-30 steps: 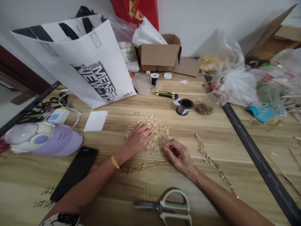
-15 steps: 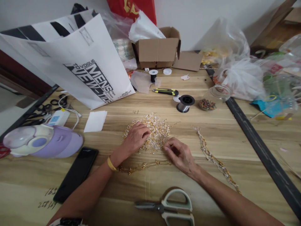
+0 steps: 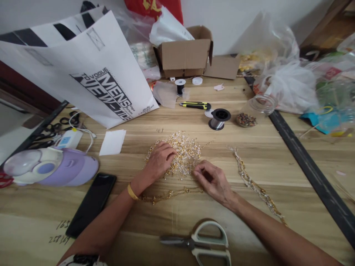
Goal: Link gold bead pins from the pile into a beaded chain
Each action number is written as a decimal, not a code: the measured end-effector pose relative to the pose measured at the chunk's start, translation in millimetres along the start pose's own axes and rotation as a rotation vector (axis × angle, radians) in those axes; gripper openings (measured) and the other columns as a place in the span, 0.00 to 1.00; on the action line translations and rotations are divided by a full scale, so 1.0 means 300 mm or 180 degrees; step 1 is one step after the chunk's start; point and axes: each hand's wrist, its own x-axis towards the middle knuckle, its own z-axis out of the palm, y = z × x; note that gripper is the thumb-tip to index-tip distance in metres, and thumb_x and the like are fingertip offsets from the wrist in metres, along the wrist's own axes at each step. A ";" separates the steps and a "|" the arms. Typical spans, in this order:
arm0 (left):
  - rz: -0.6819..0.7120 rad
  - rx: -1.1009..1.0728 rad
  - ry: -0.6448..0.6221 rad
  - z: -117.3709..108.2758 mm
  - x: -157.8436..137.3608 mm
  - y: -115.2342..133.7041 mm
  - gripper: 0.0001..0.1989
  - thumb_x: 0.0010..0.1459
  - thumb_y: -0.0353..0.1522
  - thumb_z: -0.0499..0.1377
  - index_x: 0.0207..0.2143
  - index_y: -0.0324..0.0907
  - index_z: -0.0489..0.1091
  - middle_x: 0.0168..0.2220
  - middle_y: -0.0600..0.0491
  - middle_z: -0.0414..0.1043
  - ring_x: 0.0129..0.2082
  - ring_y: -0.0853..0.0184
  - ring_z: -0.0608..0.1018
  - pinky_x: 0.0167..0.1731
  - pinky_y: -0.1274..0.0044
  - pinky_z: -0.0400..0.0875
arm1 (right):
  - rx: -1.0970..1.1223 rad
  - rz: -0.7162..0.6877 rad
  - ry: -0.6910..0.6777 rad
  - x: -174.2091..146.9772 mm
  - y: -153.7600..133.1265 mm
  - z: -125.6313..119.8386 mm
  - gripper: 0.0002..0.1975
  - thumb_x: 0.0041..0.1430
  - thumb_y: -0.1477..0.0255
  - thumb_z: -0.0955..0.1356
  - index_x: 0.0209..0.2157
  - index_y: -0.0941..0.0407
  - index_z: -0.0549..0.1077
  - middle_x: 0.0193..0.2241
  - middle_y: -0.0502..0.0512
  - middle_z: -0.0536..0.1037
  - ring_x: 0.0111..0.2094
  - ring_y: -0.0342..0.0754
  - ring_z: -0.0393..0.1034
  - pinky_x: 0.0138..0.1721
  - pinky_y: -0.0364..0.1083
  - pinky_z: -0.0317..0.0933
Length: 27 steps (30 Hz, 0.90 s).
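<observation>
A loose heap of small gold and clear beads [image 3: 183, 147] lies mid-table. My left hand [image 3: 160, 158] rests over the heap's left side, fingers curled together; whatever they pinch is too small to make out. At the heap's lower right edge, my right hand [image 3: 212, 179] has thumb and forefinger pinched, and what sits between the tips cannot be made out. Below both hands runs a gold beaded chain [image 3: 169, 195], its right end close under my right hand. Farther right lies a bundle of gold and clear bead strands [image 3: 256, 186].
Scissors [image 3: 194, 242] lie at the front, a phone [image 3: 93, 205] and purple bottle [image 3: 69, 166] at left. Behind the beads are a wire spool [image 3: 219, 119], a box cutter [image 3: 195, 105] and a jar of dark beads [image 3: 246, 120]. A white bag [image 3: 111, 74] stands back left.
The camera view has shifted slightly. Both hands keep nearly the same place and pose at the bead heap.
</observation>
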 end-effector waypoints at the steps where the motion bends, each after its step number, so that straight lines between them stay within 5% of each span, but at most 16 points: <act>1: 0.0011 0.0008 0.0013 0.000 0.000 -0.001 0.07 0.58 0.24 0.55 0.30 0.40 0.72 0.31 0.52 0.74 0.35 0.64 0.71 0.43 0.70 0.65 | 0.0013 0.0005 -0.0003 0.000 -0.001 0.000 0.06 0.62 0.72 0.64 0.31 0.56 0.68 0.25 0.49 0.68 0.25 0.41 0.60 0.26 0.41 0.55; 27: 0.0301 -0.0036 -0.0502 -0.013 0.005 0.007 0.08 0.60 0.28 0.55 0.31 0.40 0.73 0.32 0.50 0.71 0.40 0.63 0.68 0.44 0.69 0.66 | 0.0028 0.0012 -0.0022 0.003 0.003 -0.004 0.06 0.62 0.71 0.63 0.31 0.56 0.68 0.24 0.50 0.68 0.25 0.41 0.61 0.25 0.42 0.56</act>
